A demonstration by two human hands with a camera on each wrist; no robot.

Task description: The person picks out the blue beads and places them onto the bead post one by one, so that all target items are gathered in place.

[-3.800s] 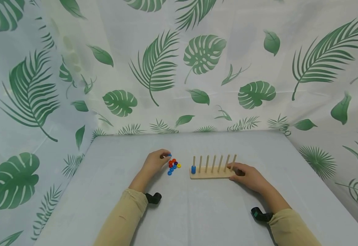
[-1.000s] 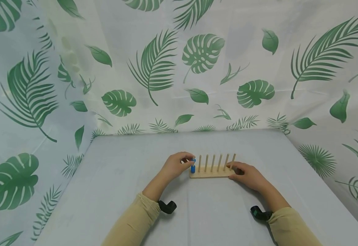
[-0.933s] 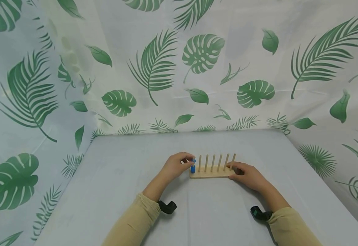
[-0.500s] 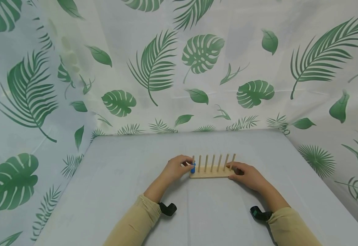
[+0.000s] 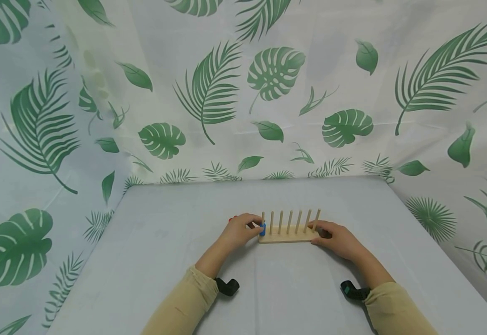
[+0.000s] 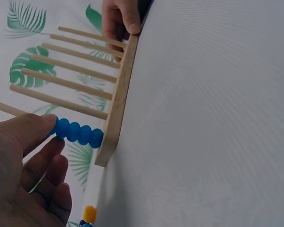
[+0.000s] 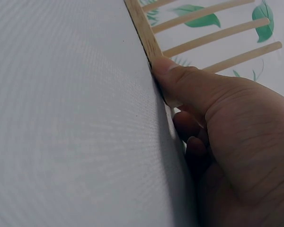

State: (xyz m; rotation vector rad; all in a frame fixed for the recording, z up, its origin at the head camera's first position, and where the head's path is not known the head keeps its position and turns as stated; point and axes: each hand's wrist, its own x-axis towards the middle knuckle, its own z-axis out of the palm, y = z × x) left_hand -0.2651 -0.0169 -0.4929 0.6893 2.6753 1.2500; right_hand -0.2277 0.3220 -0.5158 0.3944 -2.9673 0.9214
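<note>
A wooden peg board [image 5: 287, 239] with several upright pegs stands on the table. On its leftmost peg sits a stack of blue beads [image 6: 85, 135], pressed close together down to the base. My left hand [image 5: 238, 231] pinches the top of that stack between thumb and forefinger; the uppermost bead is partly hidden by the thumb [image 6: 35, 127]. The peg's bare tip sticks out beyond the fingers. My right hand [image 5: 338, 239] grips the board's right end, its thumb [image 7: 184, 82] on the front edge. The other pegs carry no beads.
Loose beads lie behind and beside my left hand, mostly hidden: a bit of red bead [image 5: 232, 218] shows in the head view, a yellow bead [image 6: 89, 214] and dark blue ones in the left wrist view. A leaf-patterned cloth [image 5: 276, 153] hangs behind the table.
My left hand has brought a blue bead from the loose pile to the leftmost peg and slid it down onto the stack. The right hand stays on the board.
</note>
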